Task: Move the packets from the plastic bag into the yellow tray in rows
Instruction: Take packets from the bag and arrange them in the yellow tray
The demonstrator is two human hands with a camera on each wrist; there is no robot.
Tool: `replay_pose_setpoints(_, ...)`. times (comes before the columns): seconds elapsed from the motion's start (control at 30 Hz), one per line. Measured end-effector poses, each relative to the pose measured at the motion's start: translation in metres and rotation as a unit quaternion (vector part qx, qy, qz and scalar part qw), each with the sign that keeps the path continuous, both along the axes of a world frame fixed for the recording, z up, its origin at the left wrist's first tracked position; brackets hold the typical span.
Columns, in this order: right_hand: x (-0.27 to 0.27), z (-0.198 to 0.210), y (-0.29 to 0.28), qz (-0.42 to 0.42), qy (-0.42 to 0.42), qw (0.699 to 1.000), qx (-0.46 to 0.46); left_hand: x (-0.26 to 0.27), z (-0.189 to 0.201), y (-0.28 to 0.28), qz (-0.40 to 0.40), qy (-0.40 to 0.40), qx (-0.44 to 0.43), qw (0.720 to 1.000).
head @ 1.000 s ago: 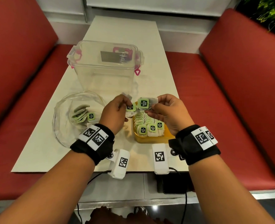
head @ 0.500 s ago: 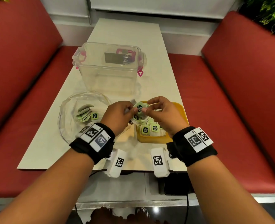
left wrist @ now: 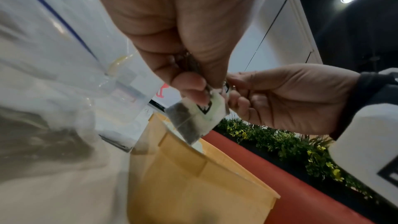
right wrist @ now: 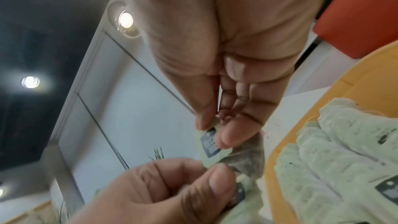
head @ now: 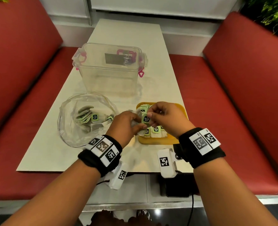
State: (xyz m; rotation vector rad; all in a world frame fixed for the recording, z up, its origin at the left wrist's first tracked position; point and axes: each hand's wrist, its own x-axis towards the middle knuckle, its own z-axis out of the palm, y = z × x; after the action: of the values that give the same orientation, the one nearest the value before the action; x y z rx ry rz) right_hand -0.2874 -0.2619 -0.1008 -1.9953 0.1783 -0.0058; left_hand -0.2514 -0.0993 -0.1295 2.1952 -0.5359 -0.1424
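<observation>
Above the near-left corner of the yellow tray (head: 157, 141), both hands met over one packet (head: 146, 119). It was a small flat sachet with a pale green tag printed with a dark label, and below the tag a translucent pouch showed dark contents in the left wrist view. The right hand (head: 167, 118) pinched the green tag between thumb and fingertips, while the left hand (head: 124, 123) pinched the pouch end of packets, its fingers curled round them; how many it held could not be told.

Inside the yellow tray, more packets of the same kind (head: 156, 130) stood on edge in rows, green tags uppermost, filling the left part of the tray. The right part of the tray was hidden behind the right hand.

Just left of the tray lay the clear plastic bag (head: 73, 128), its mouth open and rounded, with a loose heap of packets (head: 87, 117) still in it, some lying flat and some tilted. Behind both stood a clear plastic box (head: 108, 69) with pink latches on the pale table (head: 53, 154), red benches (head: 232, 111) to either side.
</observation>
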Motion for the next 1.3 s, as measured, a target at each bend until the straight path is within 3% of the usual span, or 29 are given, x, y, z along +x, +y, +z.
replay_pose_setpoints(0.13, -0.001, 0.008, -0.002, -0.008, -0.036, 0.995, 0.088, 0.006, 0.001, 0.001, 0.030, 0.006, -0.053, 0.998)
replay_pose_setpoints(0.33, 0.004, 0.008, -0.012, -0.042, -0.088, 0.995, 0.011, 0.016, 0.005, 0.004, 0.047, -0.039, 0.005, 0.998)
replay_pose_setpoints(0.5, 0.008, 0.013, -0.013, -0.046, -0.097, 0.994, 0.021, 0.016, 0.012, 0.002, -0.011, -0.008, 0.014, 1.000)
replay_pose_setpoints(0.63, 0.008, 0.014, -0.012, -0.038, -0.096, 0.993, 0.049, 0.013, 0.016, 0.000, -0.045, 0.064, -0.070, 0.995)
replay_pose_setpoints(0.77, 0.007, 0.010, -0.016, -0.039, -0.101, 0.993, 0.041, 0.016, 0.013, 0.002, -0.002, 0.097, -0.154, 0.983)
replay_pose_setpoints(0.97, 0.004, 0.002, -0.021, -0.041, -0.092, 0.995, 0.022, 0.020, 0.015, 0.004, -0.011, 0.031, -0.169, 0.985)
replay_pose_setpoints(1.13, 0.002, 0.004, -0.021, -0.030, -0.095, 0.995, 0.025, 0.024, 0.012, 0.009, 0.001, 0.030, -0.163, 0.986)
replay_pose_setpoints(1.3, 0.002, 0.000, -0.023, -0.047, -0.097, 0.994, 0.025, 0.026, 0.011, 0.009, 0.006, -0.040, -0.150, 0.988)
